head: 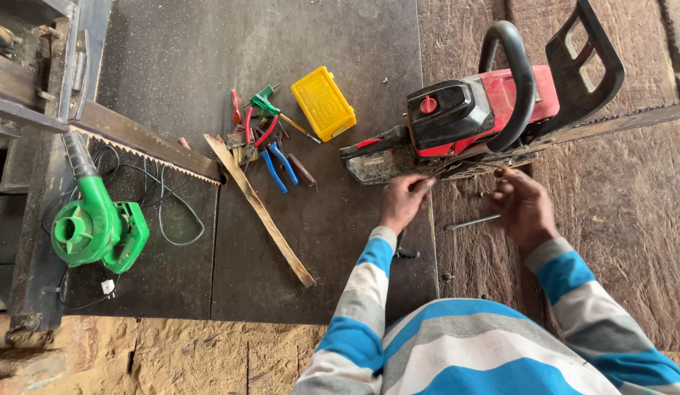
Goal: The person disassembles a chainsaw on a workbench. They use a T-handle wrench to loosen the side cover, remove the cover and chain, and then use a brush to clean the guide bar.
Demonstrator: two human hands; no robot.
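A red and black chainsaw (486, 110) lies on its side across the workbench, its bar (632, 117) reaching off to the right. My left hand (403, 202) is at the saw's lower edge, with its fingertips pinched on a small part there. My right hand (524, 208) hovers just right of it, fingers curled close to the same edge; I cannot tell whether it holds anything. A thin metal rod (471, 222) lies on the wood between my hands. Both sleeves are striped blue, grey and white.
A yellow plastic box (323, 102) and a heap of blue- and red-handled pliers (274, 157) lie left of the saw. A wooden strip (261, 213) lies diagonally, with a toothed blade (146, 146) and a green blower (99, 228) with black cable farther left. A dark tool (406, 251) sits under my left forearm.
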